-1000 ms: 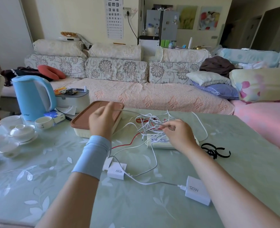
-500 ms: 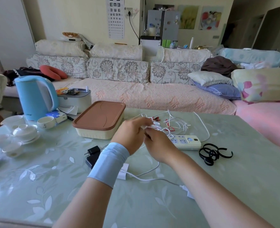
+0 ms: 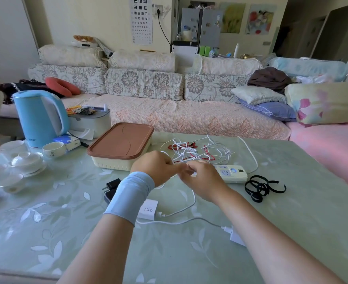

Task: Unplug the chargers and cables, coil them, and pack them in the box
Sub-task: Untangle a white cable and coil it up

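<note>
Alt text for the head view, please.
Left hand and right hand meet over a green floral table, pinching a thin white cable beside a white power strip and tangled white and red cables; the brown-lidded cream box is closed.

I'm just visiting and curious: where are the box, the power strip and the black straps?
box [image 3: 121, 141], head view, on its brown lid.
power strip [image 3: 232, 175], head view, on its white top face.
black straps [image 3: 259, 189], head view, on the tangled loops.

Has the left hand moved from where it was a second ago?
Yes. The left hand moved from over the box, nearer the camera and rightward, and now meets the right hand beside the power strip.
</note>
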Demonstrator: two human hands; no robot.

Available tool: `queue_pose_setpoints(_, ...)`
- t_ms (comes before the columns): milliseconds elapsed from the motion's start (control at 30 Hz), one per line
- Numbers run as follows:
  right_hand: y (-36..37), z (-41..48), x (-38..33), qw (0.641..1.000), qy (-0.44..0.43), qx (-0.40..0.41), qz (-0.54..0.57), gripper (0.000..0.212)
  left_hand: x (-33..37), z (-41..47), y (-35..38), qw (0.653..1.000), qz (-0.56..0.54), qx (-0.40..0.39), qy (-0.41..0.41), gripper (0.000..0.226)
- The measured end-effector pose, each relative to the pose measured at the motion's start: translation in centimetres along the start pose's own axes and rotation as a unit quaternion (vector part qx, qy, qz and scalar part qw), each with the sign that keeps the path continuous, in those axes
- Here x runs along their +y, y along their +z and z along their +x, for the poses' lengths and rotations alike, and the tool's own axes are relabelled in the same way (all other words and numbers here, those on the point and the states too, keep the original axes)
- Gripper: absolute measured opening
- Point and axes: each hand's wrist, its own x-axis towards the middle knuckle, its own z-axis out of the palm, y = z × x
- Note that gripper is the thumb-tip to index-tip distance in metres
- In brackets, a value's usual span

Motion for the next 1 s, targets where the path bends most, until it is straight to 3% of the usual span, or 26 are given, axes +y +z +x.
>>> queue_pose_setpoints(67, 0.1, 0.2, 0.6, 0.998, -0.045, 0.014, -0.036, 0.012, -0.5, 0.2, -0.7, 0.995, -0.071, 0.076, 0.009, 0.055)
queue_pose_setpoints(100, 0.1, 0.4, 1.0, 0.997, -0.053, 0.021, -0.044, 0.007, -0.7, 0.4, -0.9, 0.983, -0.156, 0.098, 0.015, 0.053)
queue_pose_setpoints(233, 0.0, 1.2, 2.6, 0.996, -0.001, 0.088, -0.007, 0.020, -1.0, 0.3, -1.4, 0.850, -0.518, 0.085, 0.031, 0.053)
queue_pose_setpoints(367, 0.4, 1.9, 2.9, 0.995, 0.011, 0.101, 0.012, 0.011, -1.3, 0.1, -2.0, 0.738, -0.667, 0.093, 0.027, 0.052)
queue_pose_setpoints(400, 0.3, 2.1, 2.6, 0.995, 0.011, 0.098, 0.031, 0.013, -1.3, 0.1, -2.2, 0.726, -0.677, 0.119, 0.007, 0.047)
queue_pose_setpoints(433, 0.2, 2.2, 2.2, 0.993, 0.003, 0.108, 0.048, 0.014, -1.6, 0.1, -2.4, 0.746, -0.643, 0.170, -0.015, 0.044)
queue_pose_setpoints(467, 0.1, 2.3, 2.0, 0.989, -0.016, 0.134, 0.055, 0.015, -2.2, 0.4, -2.4, 0.788, -0.571, 0.228, -0.034, 0.043)
queue_pose_setpoints(533, -0.1, 2.7, 1.7, 0.977, -0.047, 0.201, 0.052, 0.017, -4.1, 1.3, -1.7, 0.902, -0.290, 0.306, -0.087, 0.041)
queue_pose_setpoints(600, -0.6, 3.2, 1.3, 0.970, -0.065, 0.232, 0.043, 0.020, -5.1, 1.5, -1.1, 0.940, -0.063, 0.306, -0.135, 0.019)
queue_pose_setpoints(633, -0.8, 3.3, 1.0, 0.969, -0.081, 0.232, 0.033, 0.020, -5.3, 1.4, -0.6, 0.944, -0.013, 0.305, -0.124, 0.023)
queue_pose_setpoints(733, -0.9, 3.2, -0.7, 0.970, -0.137, 0.195, 0.035, 0.025, -3.5, 1.4, 0.2, 0.937, -0.042, 0.344, 0.050, 0.058)
queue_pose_setpoints(767, -0.8, 3.1, -1.3, 0.973, -0.141, 0.177, 0.049, 0.027, -2.4, 1.3, 0.2, 0.934, -0.088, 0.325, 0.118, 0.061)
queue_pose_setpoints(833, -0.5, 2.8, -2.4, 0.974, -0.135, 0.157, 0.094, 0.027, -0.5, 0.5, 0.5, 0.941, -0.172, 0.206, 0.206, 0.056)
queue_pose_setpoints(900, -0.6, 2.6, -3.0, 0.968, -0.133, 0.161, 0.137, 0.026, 0.4, -0.1, 1.2, 0.954, -0.203, 0.111, 0.190, 0.039)
queue_pose_setpoints(967, -1.0, 2.3, -2.8, 0.966, -0.127, 0.164, 0.157, 0.027, 0.6, -0.4, 1.2, 0.974, -0.120, 0.122, 0.149, 0.013)
queue_pose_setpoints(1000, -1.3, 2.1, -2.5, 0.967, -0.118, 0.152, 0.169, 0.023, 0.5, -0.4, 0.8, 0.978, -0.057, 0.154, 0.132, 0.023)
